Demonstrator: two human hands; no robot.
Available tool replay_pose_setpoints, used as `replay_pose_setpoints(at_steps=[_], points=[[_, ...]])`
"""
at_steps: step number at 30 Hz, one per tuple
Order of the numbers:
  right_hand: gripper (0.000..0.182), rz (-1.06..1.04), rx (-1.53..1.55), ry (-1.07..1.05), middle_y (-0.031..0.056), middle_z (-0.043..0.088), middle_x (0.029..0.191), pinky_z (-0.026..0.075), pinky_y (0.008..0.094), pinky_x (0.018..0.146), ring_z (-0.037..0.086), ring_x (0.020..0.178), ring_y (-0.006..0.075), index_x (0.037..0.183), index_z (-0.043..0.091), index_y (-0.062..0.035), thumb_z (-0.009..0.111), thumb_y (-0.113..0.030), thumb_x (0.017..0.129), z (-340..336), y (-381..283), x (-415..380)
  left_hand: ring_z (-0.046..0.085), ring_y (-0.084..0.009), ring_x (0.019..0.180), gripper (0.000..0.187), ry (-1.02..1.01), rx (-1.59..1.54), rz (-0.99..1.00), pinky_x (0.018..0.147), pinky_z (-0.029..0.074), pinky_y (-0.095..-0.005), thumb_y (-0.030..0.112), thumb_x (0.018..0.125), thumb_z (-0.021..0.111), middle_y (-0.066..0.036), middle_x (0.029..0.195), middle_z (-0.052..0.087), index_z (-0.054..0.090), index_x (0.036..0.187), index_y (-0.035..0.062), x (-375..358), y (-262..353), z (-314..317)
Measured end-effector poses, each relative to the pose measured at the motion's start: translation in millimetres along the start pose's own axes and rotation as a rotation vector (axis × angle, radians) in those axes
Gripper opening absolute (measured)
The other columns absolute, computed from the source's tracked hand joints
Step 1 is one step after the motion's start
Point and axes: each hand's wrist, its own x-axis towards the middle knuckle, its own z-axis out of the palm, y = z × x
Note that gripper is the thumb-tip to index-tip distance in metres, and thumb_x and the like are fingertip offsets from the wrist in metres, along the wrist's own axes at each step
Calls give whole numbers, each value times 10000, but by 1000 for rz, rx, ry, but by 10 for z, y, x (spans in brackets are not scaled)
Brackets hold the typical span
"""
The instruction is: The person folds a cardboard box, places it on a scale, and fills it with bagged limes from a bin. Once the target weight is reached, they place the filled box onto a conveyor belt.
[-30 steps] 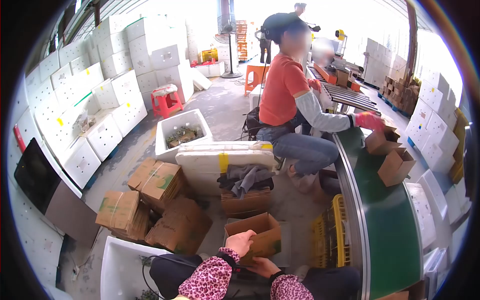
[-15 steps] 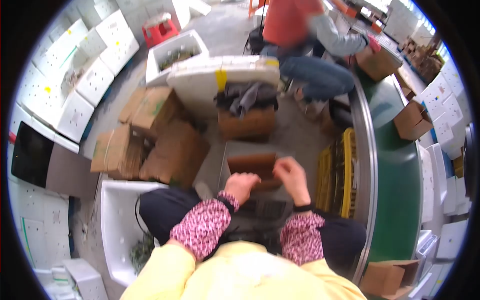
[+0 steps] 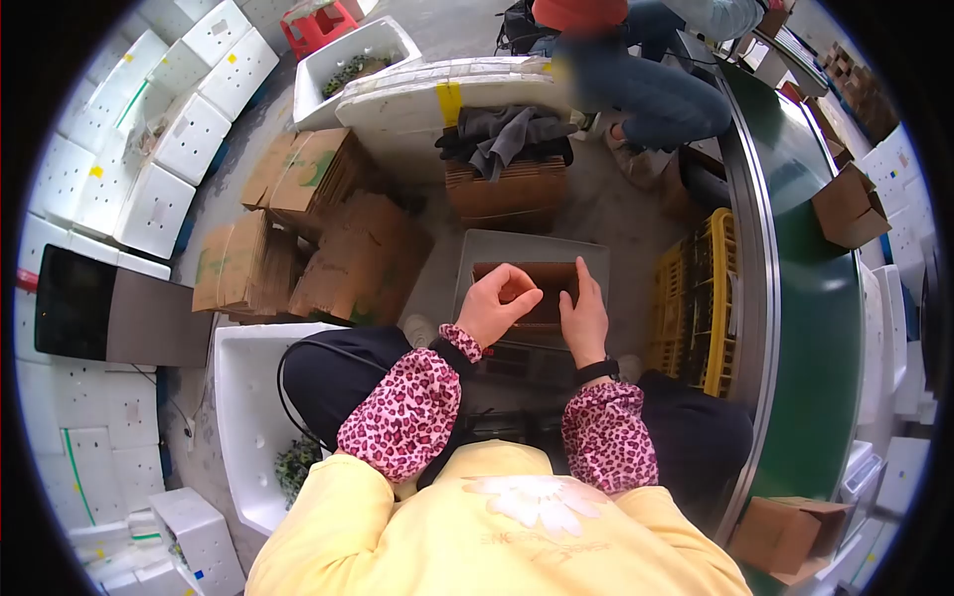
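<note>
An open cardboard box (image 3: 542, 318) sits on the grey tray of a floor scale (image 3: 596, 260) between my knees. My left hand (image 3: 494, 306) is over the box's left side, fingers curled in and thumb and forefinger meeting; anything in that pinch is too hidden to make out. At the box's right edge is my right hand (image 3: 584, 316), with the index finger stretched upward and the thumb apart; nothing shows in it. Part of the scale's display (image 3: 487, 352), with red digits, peeks out below the box.
Flattened cartons (image 3: 363, 253) are stacked on the left. A white foam box (image 3: 234, 427) with leafy greens stands by my left knee. Yellow crates (image 3: 717, 298) and a green conveyor (image 3: 810, 368) line the right. Another person (image 3: 646, 94) sits ahead.
My view has tilted downward. My left hand has moved from the box's near-left corner to over its opening. My right hand's fingers, curled before, have straightened along the right edge.
</note>
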Motion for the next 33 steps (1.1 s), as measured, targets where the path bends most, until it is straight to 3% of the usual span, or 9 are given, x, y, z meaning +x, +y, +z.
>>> replay_pose_setpoints(at_steps=[9, 12, 15, 18, 22, 25, 28, 31, 33], points=[[576, 1, -4, 29, 128, 500, 1227, 454, 388, 870, 520, 1082, 313, 1353, 373, -158, 573, -111, 815, 2, -25, 15, 562, -89, 912, 130, 5, -266, 123, 838, 447, -231, 29, 856, 586, -18, 944, 596, 540, 975, 53, -29, 439, -115], [569, -34, 3, 40, 135, 499, 1231, 437, 386, 898, 506, 1103, 316, 1348, 380, -141, 571, -108, 814, 3, 47, 30, 568, -120, 899, 153, 96, -292, 201, 818, 449, -242, -87, 794, 536, -37, 934, 595, 548, 845, 57, -44, 654, -306], [556, -104, 0, 24, 145, 486, 1265, 387, 372, 967, 468, 1165, 307, 1345, 383, -95, 562, -91, 819, 38, 218, 56, 578, -176, 826, 257, 253, 290, 584, 732, 448, -261, -185, 621, 486, -67, 837, 586, 431, 557, 58, -254, 1058, -796], [557, -177, -4, 4, 148, 444, 1331, 341, 357, 1016, 423, 1227, 291, 1359, 366, -70, 557, -91, 836, 140, 202, 35, 572, -197, 762, 195, 504, 638, 804, 670, 441, -270, -146, 630, 467, -62, 795, 621, 472, 577, 41, -868, 1534, -1680], [574, -200, -21, -1, 187, 408, 1358, 325, 367, 1029, 400, 1247, 316, 1378, 335, -61, 557, -108, 851, 299, 498, 100, 569, -218, 884, 164, 801, 977, 549, 785, 428, -299, -30, 772, 458, -73, 911, 634, 593, 714, 44, -2022, 1442, -2274], [576, -196, -114, -7, 219, 387, 1365, 327, 377, 1023, 388, 1250, 344, 1391, 308, -60, 544, -122, 868, 318, 410, 53, 547, -268, 993, 292, 1044, 1007, 96, 858, 409, -348, 223, 952, 399, -111, 1086, 595, 584, 1099, 50, -2815, 851, -2726], [562, -196, -160, -45, 219, 375, 1375, 325, 374, 1023, 377, 1259, 348, 1395, 297, -63, 527, -131, 886, 307, 401, 27, 500, -304, 1127, 485, 1101, 822, -438, 965, 379, -374, 363, 871, 550, -172, 1153, 564, 513, 1186, -4, -3580, -419, -2939], [542, -214, -200, -38, 216, 362, 1387, 316, 369, 1030, 367, 1270, 343, 1399, 293, -68, 504, -131, 904, 275, 553, 118, 407, -336, 1237, 805, 801, 613, -1054, 1034, 326, -392, 456, 725, 679, -232, 1312, 433, 392, 1318, -7, -4044, -1683, -2726], [525, -250, -231, -52, 224, 363, 1383, 315, 363, 1032, 364, 1274, 340, 1393, 300, -64, 500, -142, 914, 229, 558, 122, 342, -387, 1271, 996, 565, 626, -1141, 1053, 306, -414, 488, 614, 745, -278, 1353, 352, 303, 1381, 32, -4215, -2157, -2539]])
